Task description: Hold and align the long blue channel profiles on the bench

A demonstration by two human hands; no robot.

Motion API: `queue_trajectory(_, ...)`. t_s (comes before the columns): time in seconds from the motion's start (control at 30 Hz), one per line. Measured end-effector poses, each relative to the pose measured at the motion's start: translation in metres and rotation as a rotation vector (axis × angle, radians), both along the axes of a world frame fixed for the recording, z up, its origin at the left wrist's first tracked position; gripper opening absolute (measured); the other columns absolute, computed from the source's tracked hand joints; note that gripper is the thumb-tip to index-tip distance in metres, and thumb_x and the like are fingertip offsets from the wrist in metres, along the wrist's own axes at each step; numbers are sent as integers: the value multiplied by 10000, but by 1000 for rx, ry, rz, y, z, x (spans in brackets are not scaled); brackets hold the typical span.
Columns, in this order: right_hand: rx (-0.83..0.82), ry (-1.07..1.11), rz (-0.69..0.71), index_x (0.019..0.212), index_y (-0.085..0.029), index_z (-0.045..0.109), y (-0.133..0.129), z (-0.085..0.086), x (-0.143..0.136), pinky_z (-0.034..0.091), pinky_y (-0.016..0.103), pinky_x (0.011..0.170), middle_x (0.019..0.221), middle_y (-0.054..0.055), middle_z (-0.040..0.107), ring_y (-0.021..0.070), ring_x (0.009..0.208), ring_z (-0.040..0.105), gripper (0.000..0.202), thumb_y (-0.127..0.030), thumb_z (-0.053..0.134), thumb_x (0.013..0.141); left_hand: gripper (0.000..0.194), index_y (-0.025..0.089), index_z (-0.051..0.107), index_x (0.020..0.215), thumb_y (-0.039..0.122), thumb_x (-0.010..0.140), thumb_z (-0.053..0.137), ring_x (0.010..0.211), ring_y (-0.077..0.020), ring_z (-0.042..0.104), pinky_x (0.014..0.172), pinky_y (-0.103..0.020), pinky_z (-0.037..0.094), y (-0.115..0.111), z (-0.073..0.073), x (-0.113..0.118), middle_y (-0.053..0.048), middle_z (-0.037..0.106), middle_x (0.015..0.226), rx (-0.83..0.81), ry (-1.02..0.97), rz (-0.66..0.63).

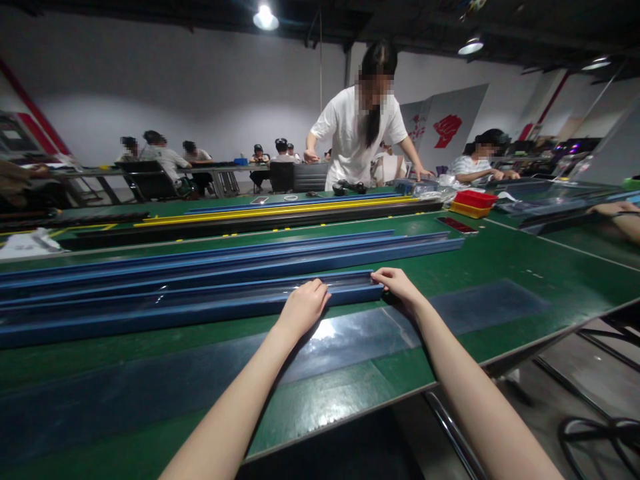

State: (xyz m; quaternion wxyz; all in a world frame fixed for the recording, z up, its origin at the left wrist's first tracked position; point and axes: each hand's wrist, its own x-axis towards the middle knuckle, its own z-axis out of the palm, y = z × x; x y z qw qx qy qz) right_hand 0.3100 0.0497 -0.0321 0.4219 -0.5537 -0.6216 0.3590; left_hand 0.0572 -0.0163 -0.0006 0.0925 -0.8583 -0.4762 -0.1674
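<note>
A long blue channel strip [200,305] lies on the green table in front of me, its open side up, with something clear and shiny along its inside. My left hand [306,303] has its fingers curled over the near wall of this channel, a little short of the right end. At that end, the thumb and fingers of my right hand [397,283] pinch the channel's tip. Between my forearms and the channel, a clear plastic strip [345,337] lies flat on the table and passes under both arms.
More blue channel strips [280,260] lie just behind. Farther back are yellow and black strips [280,215], red and yellow trays [473,202] and a phone [457,225]. A co-worker [357,133] leans over the far side; another person's arm [617,213] reaches in at right.
</note>
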Motion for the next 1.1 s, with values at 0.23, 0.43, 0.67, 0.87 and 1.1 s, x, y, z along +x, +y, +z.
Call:
queue_trajectory(0.23, 5, -12, -32, 610, -156, 583, 0, -1, 0, 343, 204, 465, 579, 0, 549, 78, 507, 438, 303, -458, 586, 629, 222, 155, 590, 842, 267, 890, 404, 854, -158, 566, 719, -248, 448, 0, 2, 1, -54, 599, 922, 0, 7, 24)
queue_trajectory(0.43, 1, -21, -36, 620, -155, 577, 0, 0, -1, 341, 197, 451, 589, 5, 551, 81, 513, 447, 294, -448, 579, 631, 225, 176, 620, 842, 291, 878, 429, 914, -176, 550, 756, -276, 432, -3, 4, 1, -60, 605, 1005, 32, -27, 69)
queue_trajectory(0.67, 0, -23, -40, 608, -158, 569, -1, 1, -1, 348, 198, 452, 575, 1, 536, 82, 509, 445, 292, -450, 572, 631, 238, 160, 588, 902, 253, 899, 369, 860, -179, 575, 721, -287, 418, -5, 1, 7, -80, 620, 966, 31, 56, 107)
queue_trajectory(0.87, -1, -40, -33, 598, -160, 559, 0, 0, 0, 349, 205, 464, 564, -5, 522, 84, 504, 444, 292, -449, 560, 637, 265, 150, 563, 903, 232, 910, 312, 801, -202, 585, 682, -311, 409, -6, 1, 9, -77, 622, 885, 18, 123, 93)
queue_trajectory(1.1, -8, -41, -19, 603, -166, 553, 0, -1, 0, 346, 210, 477, 566, -8, 521, 88, 513, 442, 298, -462, 560, 641, 270, 145, 557, 893, 231, 911, 301, 794, -204, 575, 670, -311, 391, -6, 1, 9, -79, 613, 852, 40, 137, 88)
